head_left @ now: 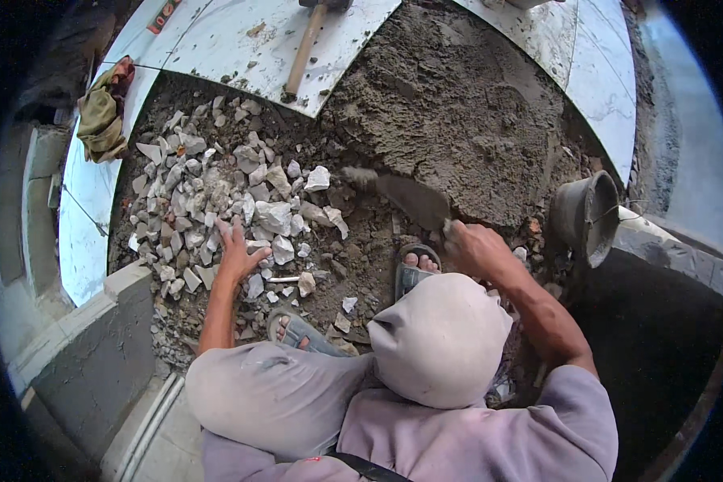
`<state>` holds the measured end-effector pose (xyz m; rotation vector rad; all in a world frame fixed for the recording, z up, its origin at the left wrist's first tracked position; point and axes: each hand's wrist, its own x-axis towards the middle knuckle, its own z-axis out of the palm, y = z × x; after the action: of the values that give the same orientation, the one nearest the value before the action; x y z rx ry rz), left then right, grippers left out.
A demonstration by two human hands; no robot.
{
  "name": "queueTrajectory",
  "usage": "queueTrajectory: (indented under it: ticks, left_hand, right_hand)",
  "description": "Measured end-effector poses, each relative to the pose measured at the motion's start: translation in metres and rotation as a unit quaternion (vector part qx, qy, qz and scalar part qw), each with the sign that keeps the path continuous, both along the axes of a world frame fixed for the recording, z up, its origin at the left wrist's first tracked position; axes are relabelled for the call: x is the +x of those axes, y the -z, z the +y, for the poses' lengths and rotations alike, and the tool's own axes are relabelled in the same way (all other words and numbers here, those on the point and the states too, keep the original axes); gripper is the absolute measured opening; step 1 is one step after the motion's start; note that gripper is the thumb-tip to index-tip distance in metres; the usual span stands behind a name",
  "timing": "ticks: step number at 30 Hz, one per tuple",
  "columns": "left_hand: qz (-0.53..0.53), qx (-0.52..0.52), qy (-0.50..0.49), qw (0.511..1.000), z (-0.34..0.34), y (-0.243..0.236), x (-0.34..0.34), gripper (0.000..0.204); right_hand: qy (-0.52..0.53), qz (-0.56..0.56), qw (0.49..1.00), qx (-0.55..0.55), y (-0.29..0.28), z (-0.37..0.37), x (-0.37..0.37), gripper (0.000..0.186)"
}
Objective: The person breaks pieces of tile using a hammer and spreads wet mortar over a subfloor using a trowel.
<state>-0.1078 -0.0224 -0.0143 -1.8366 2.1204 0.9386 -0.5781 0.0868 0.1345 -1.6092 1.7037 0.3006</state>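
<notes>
My left hand rests at the near edge of a heap of broken stones, fingers spread, no stone held between them. In my right hand is a trowel, its handle mostly hidden by my fingers. The trowel's grey blade points left, low along the near edge of a bed of wet mortar. A clump of mortar sits by the blade's far end. Between my hands lie larger pale stones on dark, gritty soil.
A wooden-handled hammer lies on the white tiles at the back. A crumpled cloth hangs over the left tile edge. To the right, a grey bucket leans beside a low wall. Another low wall stands near left.
</notes>
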Motion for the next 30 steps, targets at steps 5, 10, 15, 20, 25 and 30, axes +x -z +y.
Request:
queueTrajectory:
  ticks: [5,10,15,20,25,30]
  left_hand:
    - [-0.016,0.03,0.039,0.999,-0.009,-0.009,0.002,0.114]
    - [0.015,0.1,0.031,0.994,-0.036,-0.068,0.004,0.098]
    - [0.027,0.104,0.025,0.994,-0.046,-0.144,0.0,0.077]
    - [0.019,0.11,0.095,0.989,-0.061,-0.222,-0.05,0.072]
    - [-0.006,0.062,0.237,0.969,-0.038,-0.285,-0.108,0.078]
    - [-0.014,0.095,0.346,0.933,-0.007,-0.315,-0.148,0.082]
  right_hand:
    - [0.04,-0.049,0.975,-0.213,0.018,-0.001,0.002,0.021]
    - [0.035,-0.027,0.998,-0.051,0.022,0.02,-0.015,0.023]
    - [0.103,-0.024,0.99,-0.091,0.013,0.07,-0.042,0.029]
    - [0.401,-0.064,0.91,-0.086,0.044,0.146,-0.059,0.042]
    - [0.508,-0.059,0.855,-0.089,0.066,0.174,-0.046,0.043]
    - [0.428,-0.159,0.883,-0.108,0.106,0.113,-0.012,0.042]
